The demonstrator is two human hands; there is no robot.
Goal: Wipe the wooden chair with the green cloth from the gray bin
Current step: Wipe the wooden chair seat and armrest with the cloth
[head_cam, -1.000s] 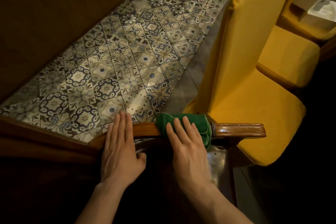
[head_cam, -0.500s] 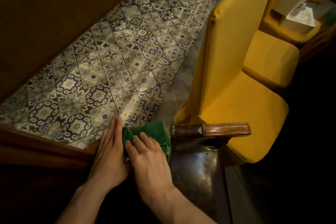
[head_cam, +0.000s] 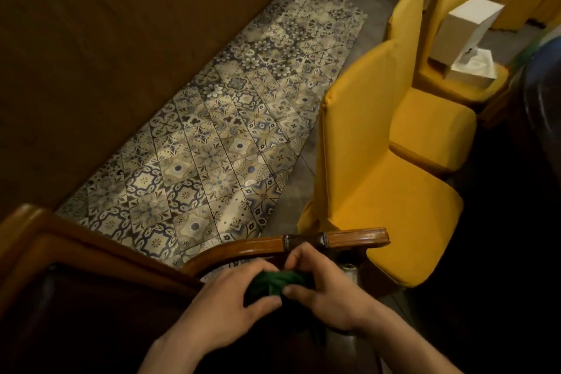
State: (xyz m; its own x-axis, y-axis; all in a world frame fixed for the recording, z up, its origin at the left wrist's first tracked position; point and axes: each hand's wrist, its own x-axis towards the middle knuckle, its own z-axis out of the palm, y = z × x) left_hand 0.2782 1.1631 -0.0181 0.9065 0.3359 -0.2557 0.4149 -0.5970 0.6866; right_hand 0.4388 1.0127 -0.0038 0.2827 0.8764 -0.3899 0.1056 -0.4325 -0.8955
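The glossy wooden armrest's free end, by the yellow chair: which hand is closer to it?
Right. The right hand sits just below the glossy wooden armrest, near its dark band, fingers on the bunched green cloth. The left hand grips the cloth farther back, toward the armrest's curve.

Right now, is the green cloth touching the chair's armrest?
Apart. Head view: green cloth is bunched between both hands, below the wooden armrest.

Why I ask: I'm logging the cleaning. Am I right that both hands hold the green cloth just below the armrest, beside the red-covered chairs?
Nearly. The chairs are yellow-covered, not red, as the head view shows. Both the left hand and right hand do hold the green cloth just below the armrest.
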